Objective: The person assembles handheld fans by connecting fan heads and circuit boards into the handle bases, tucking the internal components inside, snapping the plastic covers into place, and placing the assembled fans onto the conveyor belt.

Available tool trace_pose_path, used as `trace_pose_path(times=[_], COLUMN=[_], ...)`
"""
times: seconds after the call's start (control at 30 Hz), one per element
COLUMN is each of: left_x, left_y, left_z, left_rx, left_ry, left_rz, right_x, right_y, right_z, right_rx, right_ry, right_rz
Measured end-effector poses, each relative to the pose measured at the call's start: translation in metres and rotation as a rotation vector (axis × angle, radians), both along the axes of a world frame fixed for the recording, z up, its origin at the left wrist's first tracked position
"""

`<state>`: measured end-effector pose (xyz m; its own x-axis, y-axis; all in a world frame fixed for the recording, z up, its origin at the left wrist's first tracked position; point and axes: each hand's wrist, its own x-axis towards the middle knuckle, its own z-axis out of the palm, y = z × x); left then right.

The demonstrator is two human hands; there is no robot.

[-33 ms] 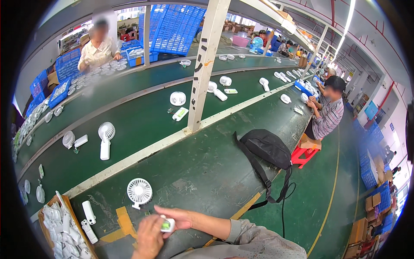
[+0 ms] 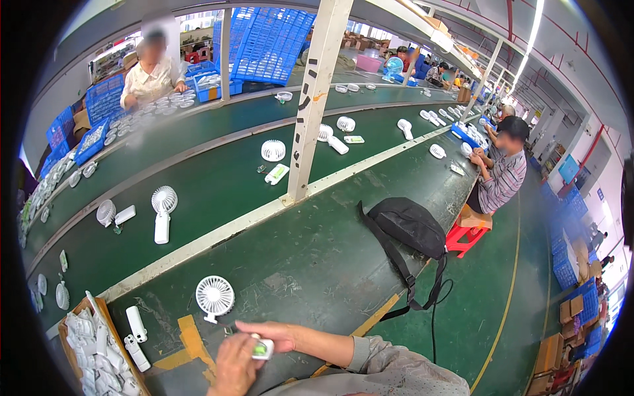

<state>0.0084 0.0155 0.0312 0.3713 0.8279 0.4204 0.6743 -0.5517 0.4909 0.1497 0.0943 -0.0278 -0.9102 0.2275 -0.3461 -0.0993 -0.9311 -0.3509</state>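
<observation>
My left hand [image 2: 231, 371] and my right hand [image 2: 274, 333] meet at the near edge of the green bench [image 2: 317, 264]. Together they grip a small white fan part with a green inside [image 2: 263, 348]. Just beyond my hands a round white fan head [image 2: 214, 297] lies on the bench. Two white fan handles [image 2: 136, 336] rest to its left. A wooden box of white parts [image 2: 92, 353] stands at the lower left. My right forearm wears a grey sleeve.
A black bag [image 2: 404, 224] with a trailing strap lies on the bench to the right. A white pillar [image 2: 316, 105] rises mid-bench. More fans ride the green conveyor [image 2: 198, 178]. One person sits on a red stool [image 2: 465, 237] at right; another works across the belt.
</observation>
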Motion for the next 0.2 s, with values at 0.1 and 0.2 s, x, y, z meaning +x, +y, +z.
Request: trace_pose_path(times=[0.1, 0.2], left_x=[0.008, -0.016], left_y=[-0.019, -0.002], left_z=[0.019, 0.003], left_rx=[-0.199, -0.225], left_ry=[-0.053, -0.221], left_rz=[-0.088, -0.095], right_x=[0.000, 0.007], right_y=[-0.016, -0.024], right_z=[-0.006, -0.012], right_rx=[-0.104, -0.046], right_ry=[0.073, 0.008], right_rz=[0.049, -0.046])
